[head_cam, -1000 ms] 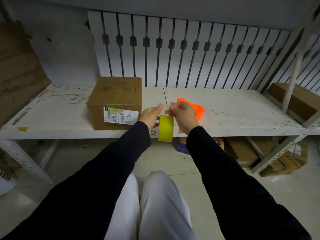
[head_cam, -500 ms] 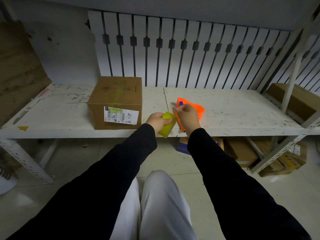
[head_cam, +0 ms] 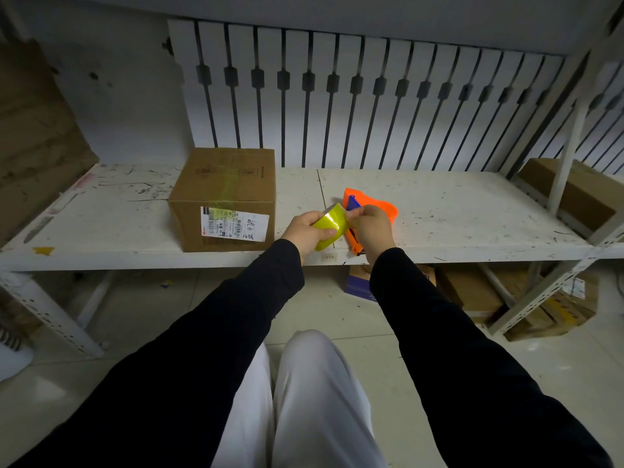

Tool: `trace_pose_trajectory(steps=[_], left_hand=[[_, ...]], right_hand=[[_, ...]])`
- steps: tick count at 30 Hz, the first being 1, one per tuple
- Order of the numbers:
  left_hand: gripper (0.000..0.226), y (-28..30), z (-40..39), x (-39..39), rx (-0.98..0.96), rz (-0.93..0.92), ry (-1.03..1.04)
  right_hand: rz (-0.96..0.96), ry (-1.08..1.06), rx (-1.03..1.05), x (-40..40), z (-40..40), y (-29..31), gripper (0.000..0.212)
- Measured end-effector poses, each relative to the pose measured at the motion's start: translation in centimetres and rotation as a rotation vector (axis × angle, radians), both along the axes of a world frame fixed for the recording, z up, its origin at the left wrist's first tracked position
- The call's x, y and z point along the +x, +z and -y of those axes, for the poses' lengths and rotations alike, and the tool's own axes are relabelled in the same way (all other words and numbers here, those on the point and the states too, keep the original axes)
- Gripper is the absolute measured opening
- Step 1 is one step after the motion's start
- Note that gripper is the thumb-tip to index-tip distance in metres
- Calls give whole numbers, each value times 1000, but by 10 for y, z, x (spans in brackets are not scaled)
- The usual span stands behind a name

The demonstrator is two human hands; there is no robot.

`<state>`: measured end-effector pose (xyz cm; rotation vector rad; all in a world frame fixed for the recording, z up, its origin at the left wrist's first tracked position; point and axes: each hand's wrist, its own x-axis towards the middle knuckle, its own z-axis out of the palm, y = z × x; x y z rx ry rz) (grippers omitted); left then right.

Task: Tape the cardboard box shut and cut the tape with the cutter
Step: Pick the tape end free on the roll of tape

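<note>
Head view looks down on a white shelf, scuffed and marked, with everything placed here relative to the cardboard box standing on it. That box sits closed toward the shelf's left part, close to the front edge. A strip of yellowish tape runs across its top and down onto the front face, where a white shipping label is stuck.

To the right of the box, just past its front right corner, the left hand is wrapped around a roll of yellow tape, fingers closed over it and the thumb lying on its outer face. Further right, touching the roll's upper edge, the right hand has its fingertips pinched together at the tape; whether they grip a loose end is too small to tell. Both hands hover over the shelf's front edge.

Behind the right hand, still to the right of the box, an orange tape cutter with a blue part lies on the shelf, partly hidden by the fingers.

Black sleeves reach in from below, and light trousers show between them. Beyond the box rises a white slatted panel. Below the shelf, right of the box, more cartons rest on the tiled floor.
</note>
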<state>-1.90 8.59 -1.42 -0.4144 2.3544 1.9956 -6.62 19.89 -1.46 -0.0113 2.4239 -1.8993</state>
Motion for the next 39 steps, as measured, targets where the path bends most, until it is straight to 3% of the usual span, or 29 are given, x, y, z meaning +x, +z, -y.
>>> trace_pose_trajectory(steps=[5, 7, 10, 13, 17, 18, 21, 22, 26, 28, 33, 39], left_hand=[[45, -6, 0, -5, -59, 7, -3], [45, -8, 0, -6, -52, 10, -13], [40, -8, -1, -7, -19, -3, -46], [38, -6, -6, -13, 11, 13, -85], [42, -11, -19, -28, 4, 46, -80], [41, -11, -23, -30, 54, 42, -85], [33, -12, -36, -39, 193, -8, -75], [33, -12, -39, -42, 212, -38, -62], [52, -10, -50, -65, 272, -162, -12], [64, -5, -58, -78, 269, -190, 12], [59, -18, -79, -116, 115, -154, 146], [54, -52, -101, -144, -338, -52, -33]], right_hand=[[35, -2, 13, 1, -4, 4, 20], [63, 23, -75, 3, -5, 2, 10], [123, 154, -176, 2, -9, -3, 35], [191, 170, -237, -1, -18, -11, 39], [196, 97, -293, -9, -38, -15, 18], [201, 109, -275, -12, -44, -15, 22], [166, 158, -218, -23, -58, -20, 61], [131, 179, -179, -26, -59, -22, 62], [-77, 128, -30, -38, -60, -32, 19], [-128, 41, -37, -45, -64, -36, 7], [-159, -148, -46, -65, -75, -39, 13], [-194, -251, -18, -93, -83, -54, 7]])
